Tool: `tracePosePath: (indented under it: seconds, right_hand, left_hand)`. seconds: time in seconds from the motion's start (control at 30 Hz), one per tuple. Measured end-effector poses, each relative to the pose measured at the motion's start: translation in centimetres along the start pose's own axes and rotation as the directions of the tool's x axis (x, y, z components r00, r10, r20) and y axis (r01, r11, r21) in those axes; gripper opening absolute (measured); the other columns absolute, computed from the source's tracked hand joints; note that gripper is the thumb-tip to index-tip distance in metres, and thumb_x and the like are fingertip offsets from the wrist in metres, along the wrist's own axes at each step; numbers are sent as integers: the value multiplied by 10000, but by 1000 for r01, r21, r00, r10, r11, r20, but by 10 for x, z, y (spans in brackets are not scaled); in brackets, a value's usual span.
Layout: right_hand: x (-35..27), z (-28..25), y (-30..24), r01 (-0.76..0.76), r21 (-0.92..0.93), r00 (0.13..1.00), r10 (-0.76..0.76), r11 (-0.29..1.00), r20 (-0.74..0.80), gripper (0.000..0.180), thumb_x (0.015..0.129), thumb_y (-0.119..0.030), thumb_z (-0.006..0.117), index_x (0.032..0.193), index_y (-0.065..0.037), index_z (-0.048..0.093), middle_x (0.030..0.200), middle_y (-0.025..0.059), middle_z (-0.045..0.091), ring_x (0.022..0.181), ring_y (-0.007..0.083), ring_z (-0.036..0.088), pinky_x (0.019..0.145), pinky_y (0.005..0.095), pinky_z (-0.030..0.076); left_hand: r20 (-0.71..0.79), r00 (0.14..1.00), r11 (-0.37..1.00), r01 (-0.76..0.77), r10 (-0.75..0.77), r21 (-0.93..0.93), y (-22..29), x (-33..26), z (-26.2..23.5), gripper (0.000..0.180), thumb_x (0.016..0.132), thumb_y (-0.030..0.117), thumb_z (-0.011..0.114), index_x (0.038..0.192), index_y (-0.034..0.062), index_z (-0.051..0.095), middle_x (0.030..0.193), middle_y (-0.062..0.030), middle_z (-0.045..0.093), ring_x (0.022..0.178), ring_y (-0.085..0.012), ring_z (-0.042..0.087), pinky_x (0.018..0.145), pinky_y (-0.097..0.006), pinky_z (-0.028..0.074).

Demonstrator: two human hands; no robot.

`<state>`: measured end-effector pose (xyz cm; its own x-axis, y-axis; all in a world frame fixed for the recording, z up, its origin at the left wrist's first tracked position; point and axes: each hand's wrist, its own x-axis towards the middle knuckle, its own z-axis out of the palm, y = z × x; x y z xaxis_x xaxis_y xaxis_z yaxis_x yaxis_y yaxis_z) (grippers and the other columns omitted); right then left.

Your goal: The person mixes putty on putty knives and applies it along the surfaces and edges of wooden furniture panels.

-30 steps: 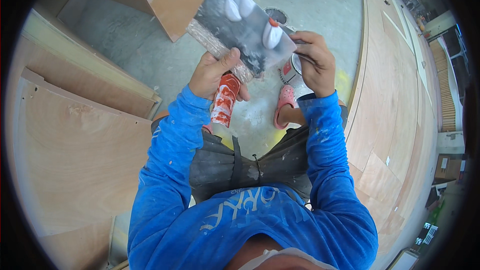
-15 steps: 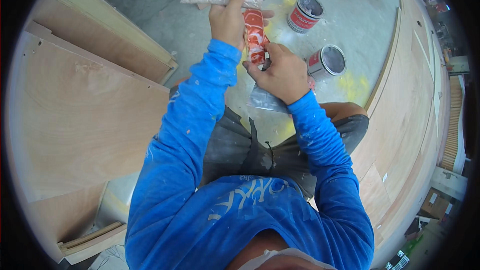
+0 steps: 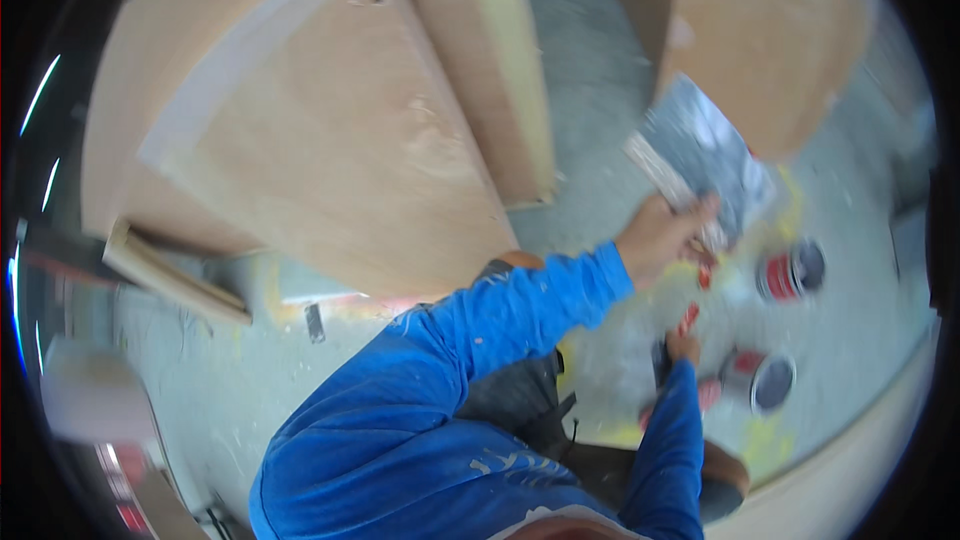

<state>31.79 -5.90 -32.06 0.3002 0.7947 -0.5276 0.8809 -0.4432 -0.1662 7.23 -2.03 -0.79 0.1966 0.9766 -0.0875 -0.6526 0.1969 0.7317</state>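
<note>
My left hand [image 3: 652,238] grips a wide flat putty board [image 3: 712,145] by its pale near edge, thumb on top. Grey smears cover its face. Just below that hand is a small red piece [image 3: 705,274]; blur hides whether the fingers touch it. Lower and nearer to me, my right hand [image 3: 683,347] is closed around a narrow red tube-like thing [image 3: 689,316] that sticks up from the fingers. A dark flat blade [image 3: 661,364], like a scraper's, shows beside this hand; its handle cannot be made out.
Two open cans with red labels, one farther [image 3: 780,276] and one nearer [image 3: 745,380], stand right of my hands. Large plywood panels [image 3: 340,120] fill the left; another board [image 3: 770,40] is ahead. A small dark rectangular object [image 3: 315,323] lies on the floor at left.
The view has swung left, bringing more plywood and floor into sight. My hands have moved apart, with the right hand lower. The left still holds the board, now tilted.
</note>
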Motion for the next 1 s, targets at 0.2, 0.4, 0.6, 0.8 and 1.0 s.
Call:
tracePosePath:
  seconds: [0.2, 0.4, 0.6, 0.8, 1.0]
  right_hand:
    - [64, 61, 53, -148, 175, 984, 126, 973, 128, 643, 680, -497, 555, 979, 70, 604, 1022, 272, 583, 1005, 370, 556, 879, 414, 425]
    - [50, -23, 42, 452, 77, 892, -449, 889, -62, 392, 676, -266, 687, 939, 18, 624, 881, 158, 637, 850, 246, 605, 785, 312, 471]
    - [-84, -204, -32, 305, 905, 867, -308, -297, -393, 231, 862, -166, 542, 1038, -20, 574, 936, 49, 609, 738, 155, 573, 668, 308, 451]
    - [-198, -251, -101, 5, 832, 562, -686, -555, -462, 356, 920, -353, 419, 876, -17, 527, 548, 56, 520, 342, 86, 346, 371, 245, 281]
    - [-225, -224, -146, 238, 957, 676, -680, -163, -284, 231, 898, -214, 471, 802, -19, 548, 493, 56, 497, 311, 105, 367, 335, 259, 287]
  left_hand:
    - [27, 999, 999, 38, -38, 3, -4, 3, -11, 320, 883, 165, 543, 1177, 57, 478, 1043, -86, 589, 892, -216, 610, 698, -343, 529]
    - [13, 999, 999, -48, 48, 26, 0, 13, -11, 323, 855, 78, 563, 1163, 20, 486, 1045, -85, 586, 900, -205, 600, 739, -386, 524]
    - [96, 976, 980, -196, 195, 10, 13, -8, -10, 338, 856, 70, 558, 1181, 25, 477, 1085, -70, 569, 975, -172, 558, 822, -346, 474]
    - [192, 917, 933, -359, 350, 11, 22, -15, 18, 318, 870, 123, 560, 1166, 28, 491, 1087, -50, 568, 979, -143, 542, 811, -303, 451]
    - [201, 961, 900, -253, 191, 354, 24, -51, 24, 292, 866, 162, 578, 1108, 8, 527, 1029, -41, 577, 947, -118, 530, 809, -284, 443]
